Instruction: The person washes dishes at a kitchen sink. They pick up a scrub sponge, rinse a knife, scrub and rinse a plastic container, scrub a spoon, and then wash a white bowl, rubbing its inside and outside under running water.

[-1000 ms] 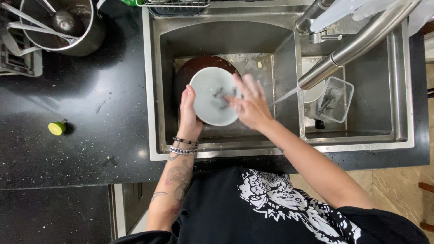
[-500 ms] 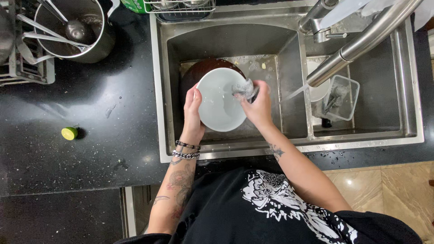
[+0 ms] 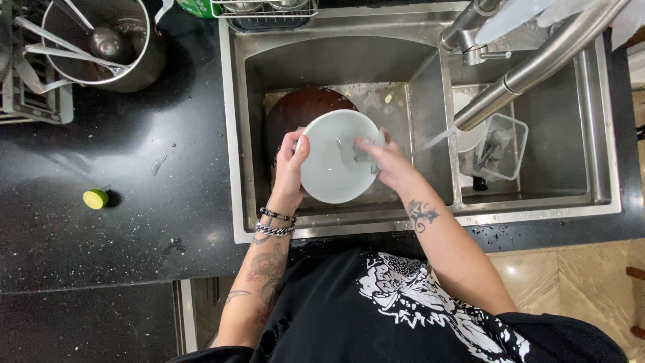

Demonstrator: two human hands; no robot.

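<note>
A white bowl (image 3: pixel 332 161) is held over the left basin of the steel sink (image 3: pixel 235 134). My left hand (image 3: pixel 290 168) grips its left rim, thumb on the inside. Inside the bowl my right hand (image 3: pixel 383 161) presses a grey sponge (image 3: pixel 366 149) against the right side. Beneath the bowl lies a dark brown round dish (image 3: pixel 295 111) on the basin floor.
A thin stream of water runs from the steel faucet (image 3: pixel 531 70) toward the basin divider. The right basin holds a clear plastic container (image 3: pixel 500 144) and a white dish. On the black counter sit a lime half (image 3: pixel 95 198) and a steel pot with utensils (image 3: pixel 101 40).
The bowl has tilted and shifted slightly in my hands. My right hand with the sponge moved from the bowl's upper right rim down into its inner right side.
</note>
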